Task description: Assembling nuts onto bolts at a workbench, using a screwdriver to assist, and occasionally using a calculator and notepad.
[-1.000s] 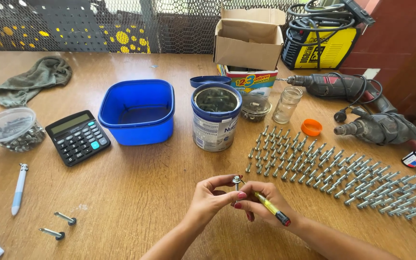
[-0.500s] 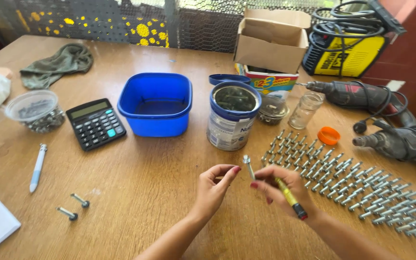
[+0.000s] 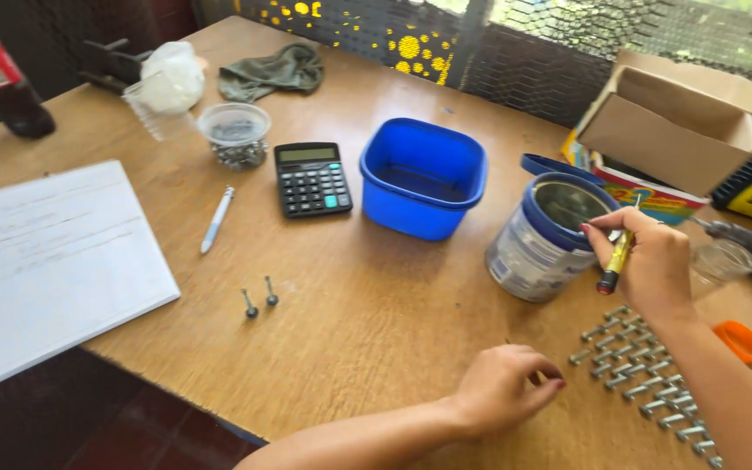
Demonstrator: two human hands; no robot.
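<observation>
My right hand (image 3: 650, 265) is closed around a yellow and black marker (image 3: 615, 261), its tip pointing down, at the right rim of an open metal tin with a blue band (image 3: 541, 239). A thin metal piece pokes up above its fingers. My left hand (image 3: 511, 387) rests on the wooden table (image 3: 376, 313) near the front edge. Its fingers are curled under, hiding whatever may be in them. Rows of anchor bolts (image 3: 646, 379) lie just to its right, below my right hand.
A blue plastic tub (image 3: 424, 178), calculator (image 3: 311, 178), white pen (image 3: 218, 219) and two loose bolts (image 3: 258, 300) lie left of the tin. Paper sheets (image 3: 45, 261) overhang the left edge. A cardboard box (image 3: 672, 122), glass jar (image 3: 724, 261) and orange cap (image 3: 739, 339) are on the right.
My hands came apart. The right hand rose with the marker to the tin's rim, and the left dropped to the table. The view swung left, showing the paper sheets.
</observation>
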